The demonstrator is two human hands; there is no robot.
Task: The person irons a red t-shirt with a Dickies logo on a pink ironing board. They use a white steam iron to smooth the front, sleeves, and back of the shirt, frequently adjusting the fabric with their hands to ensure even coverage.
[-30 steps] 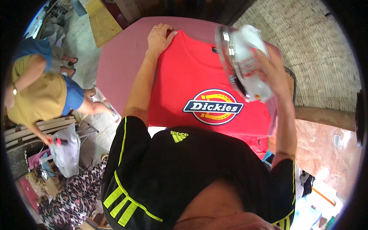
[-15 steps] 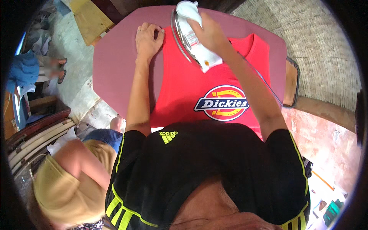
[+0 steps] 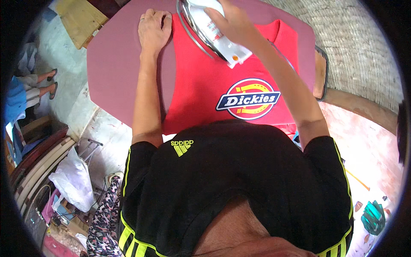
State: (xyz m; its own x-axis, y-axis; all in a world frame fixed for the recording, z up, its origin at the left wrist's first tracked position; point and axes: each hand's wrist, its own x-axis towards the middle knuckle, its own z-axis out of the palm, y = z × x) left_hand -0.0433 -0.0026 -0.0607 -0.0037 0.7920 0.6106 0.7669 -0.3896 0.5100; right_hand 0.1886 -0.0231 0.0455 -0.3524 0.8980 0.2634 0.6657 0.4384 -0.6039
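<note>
My right hand [image 3: 235, 21] grips a white iron [image 3: 212, 30] with a shiny metal rim. The iron is over the upper part of a red sleeveless shirt [image 3: 197, 77], tilted with its metal side to the left. Whether its sole touches the cloth, I cannot tell. Laid on a mauve padded board [image 3: 115, 64], the shirt has a round yellow, blue and white print [image 3: 248, 99]. My left hand [image 3: 155, 32] rests at the shirt's upper left edge, its fingers curled and the thumb bent in. The fingertips are hidden.
A cord runs beside my right forearm. At the left, a person's sandalled legs [image 3: 43, 85] stand on the concrete floor. A white plastic bag [image 3: 76, 182] lies lower left by patterned cloth [image 3: 105, 220]. A woven mat [image 3: 359, 51] covers the far right.
The view has shifted, so board and hands sit higher in the picture. The iron stays in my right hand above the shirt. The bent person in tan at lower left has left view.
</note>
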